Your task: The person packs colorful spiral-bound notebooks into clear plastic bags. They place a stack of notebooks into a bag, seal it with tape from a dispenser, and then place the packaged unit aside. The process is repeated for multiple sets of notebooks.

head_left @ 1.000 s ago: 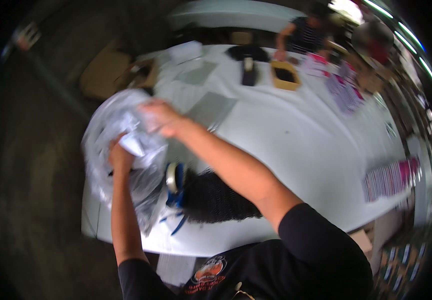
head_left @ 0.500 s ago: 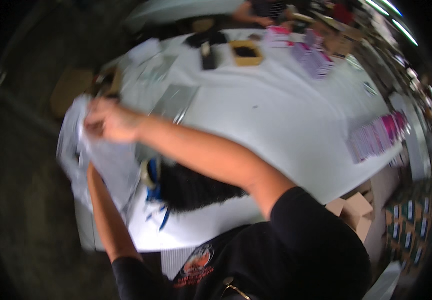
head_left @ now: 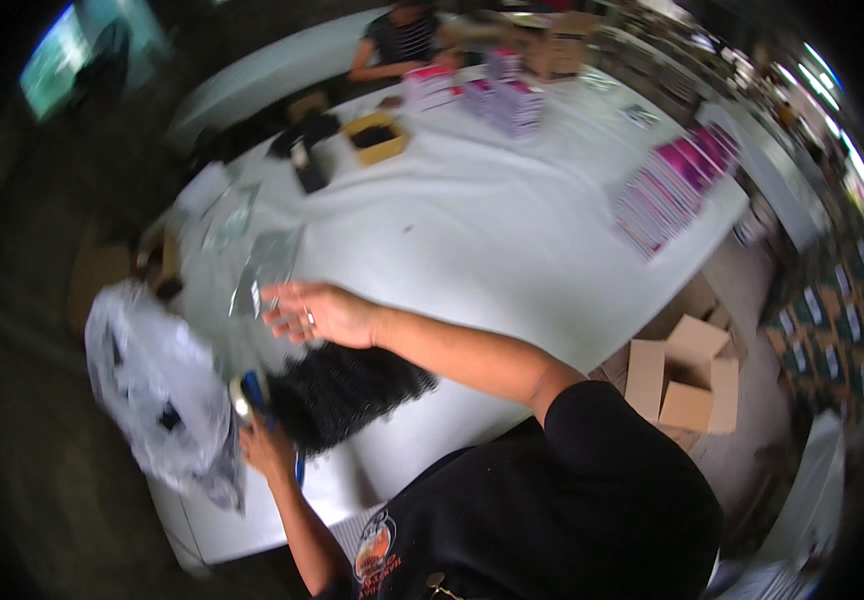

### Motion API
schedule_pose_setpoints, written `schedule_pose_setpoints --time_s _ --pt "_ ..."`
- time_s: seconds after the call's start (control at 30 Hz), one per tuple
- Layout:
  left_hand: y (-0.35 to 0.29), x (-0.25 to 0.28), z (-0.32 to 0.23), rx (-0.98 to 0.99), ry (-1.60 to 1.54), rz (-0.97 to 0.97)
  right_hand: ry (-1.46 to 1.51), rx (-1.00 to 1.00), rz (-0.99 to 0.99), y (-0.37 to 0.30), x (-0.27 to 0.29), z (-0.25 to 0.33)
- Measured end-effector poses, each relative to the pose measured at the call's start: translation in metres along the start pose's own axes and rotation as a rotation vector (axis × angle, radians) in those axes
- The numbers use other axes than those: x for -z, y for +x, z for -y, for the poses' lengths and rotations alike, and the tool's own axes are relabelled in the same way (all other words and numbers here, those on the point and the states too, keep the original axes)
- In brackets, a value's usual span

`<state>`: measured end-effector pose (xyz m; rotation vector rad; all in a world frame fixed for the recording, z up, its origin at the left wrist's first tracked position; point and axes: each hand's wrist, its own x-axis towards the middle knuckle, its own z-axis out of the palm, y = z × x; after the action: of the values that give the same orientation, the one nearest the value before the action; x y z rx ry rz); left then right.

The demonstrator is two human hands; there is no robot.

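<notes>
My left hand [head_left: 266, 448] is at the near left of the table, closed round a blue tape dispenser [head_left: 255, 388]. The dispenser's pale roll shows above my fingers, and part of its blue body is hidden behind the hand. My right hand [head_left: 322, 314] hangs with fingers spread and nothing in it, a ring on one finger. Below it lies a pile of black, bristly strands [head_left: 352, 392]. Just beyond its fingertips are clear plastic packets [head_left: 270, 260]. A puffed translucent plastic bag [head_left: 157, 375] stands left of the dispenser, touched by neither hand.
The white table [head_left: 462, 250] carries a yellow tray [head_left: 374, 146] of black pieces, purple-pink box stacks [head_left: 505, 106] and a row of similar boxes [head_left: 667, 195]. A person [head_left: 402, 45] sits at the far side. An open carton [head_left: 687, 375] stands right of the table.
My right hand has let go of the plastic bag and moved right. My left hand has come out of the bag to the tape dispenser. The whole view has turned rightward.
</notes>
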<state>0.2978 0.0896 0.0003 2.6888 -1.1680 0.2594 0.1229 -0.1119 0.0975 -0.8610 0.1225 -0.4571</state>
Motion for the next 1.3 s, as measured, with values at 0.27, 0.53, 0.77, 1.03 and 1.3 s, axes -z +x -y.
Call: schedule_pose_setpoints --time_s 0.27,0.53,0.77,1.03,1.3 --pt "0.001 -0.044 -0.026 -0.041 0.028 0.051 0.048 0.189 -0.569 -0.18 0.105 -0.01" --pt "0.015 0.014 -0.118 -0.082 0.003 -0.41 -0.671 0.711 -1.713 -0.483 0.17 -0.125" --pt "-0.042 0.009 -0.334 -0.908 -0.535 -0.219 -0.507 -0.998 -1.98 -0.651 0.073 -0.286" --pt "-0.308 0.007 -0.543 -1.686 -0.719 0.556 0.214 -1.106 -1.85 -0.621 0.002 -0.427" --pt "-0.442 -0.073 -0.647 -2.151 -0.477 0.926 0.774 -0.842 -2.029 -0.617 0.016 -0.388"
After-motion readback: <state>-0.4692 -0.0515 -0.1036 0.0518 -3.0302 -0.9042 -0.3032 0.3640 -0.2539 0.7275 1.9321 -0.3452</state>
